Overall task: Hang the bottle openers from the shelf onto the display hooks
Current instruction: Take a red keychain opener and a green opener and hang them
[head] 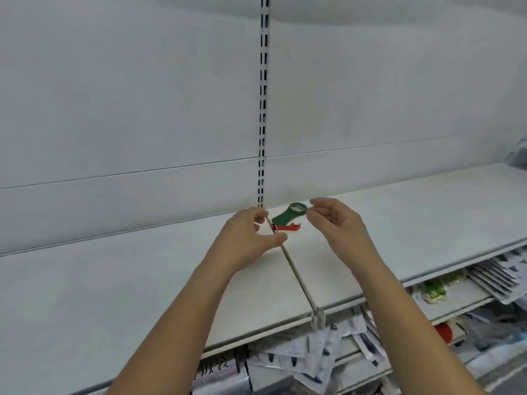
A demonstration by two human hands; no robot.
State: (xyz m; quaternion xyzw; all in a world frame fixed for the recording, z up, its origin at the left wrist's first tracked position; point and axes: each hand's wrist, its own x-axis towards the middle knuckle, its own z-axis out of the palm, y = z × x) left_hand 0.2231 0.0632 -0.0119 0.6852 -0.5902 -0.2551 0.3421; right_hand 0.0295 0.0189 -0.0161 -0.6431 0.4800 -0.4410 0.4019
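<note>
Your left hand is gripping the hook beside the red opener. Your right hand is hovering relaxed and empty, just beside the green opener near the shelf's back edge.

A slotted upright rises straight above the left hand, dividing pale back panels that are crossed by a thin horizontal seam. Below the forearms and nearer the viewer than the hands, a lower shelf holds a jumble of flat clear packets with slim dark items inside. Left of these, under the left forearm, lies a packet printed with black characters. Down and to the right of the right hand sit a green and yellow packet, a leaning stack of flat packets and, lower, a round red item. Far right of that hand and higher, a crumpled clear bag is cut off by the picture's edge.
</note>
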